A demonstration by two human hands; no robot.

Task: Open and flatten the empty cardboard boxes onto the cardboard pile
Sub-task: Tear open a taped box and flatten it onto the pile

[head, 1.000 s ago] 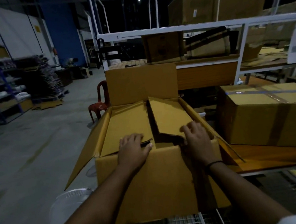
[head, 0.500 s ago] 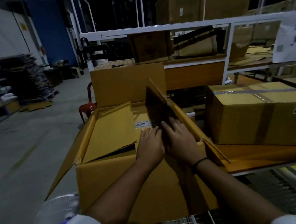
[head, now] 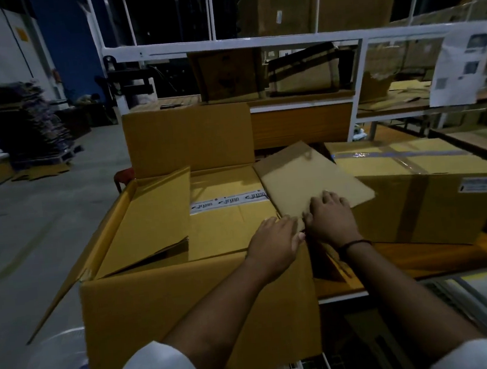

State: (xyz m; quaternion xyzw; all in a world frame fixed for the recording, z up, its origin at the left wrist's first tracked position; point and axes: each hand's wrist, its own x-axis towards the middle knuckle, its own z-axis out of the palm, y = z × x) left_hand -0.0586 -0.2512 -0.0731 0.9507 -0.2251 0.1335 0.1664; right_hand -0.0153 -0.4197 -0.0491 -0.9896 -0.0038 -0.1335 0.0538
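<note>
Cardboard stands on every level of the white rack (head: 251, 45) at the back, so the wider space reads as storage; which stack is the pile I cannot tell.

In front of the person stands the open box (head: 195, 309), empty, its right wall against the wooden table (head: 424, 258). It is upright with its mouth up, probably so that all 4 flaps can be reached from above. The far flap (head: 189, 139) stands straight up. The left inner flap (head: 150, 221) slopes down into the box and probably has to be turned out next.

A sealed box (head: 417, 196) sits on the table just to the right, and it gives the right flap (head: 310, 177) something to lie across.

That flap is folded outward, and the right hand (head: 330, 220) lies on it with fingers spread and nearly straight, gripping nothing. It seems to press the flap down so the crease sets. The left hand (head: 275, 241) rests beside it on the box's rim by the fold, fingers nearly flat and holding nothing. It likely steadies the wall against that push.

On the box's floor, 1 printed tape strip (head: 229, 202) crosses the seam. I judge it must be broken before the box can collapse.
</note>
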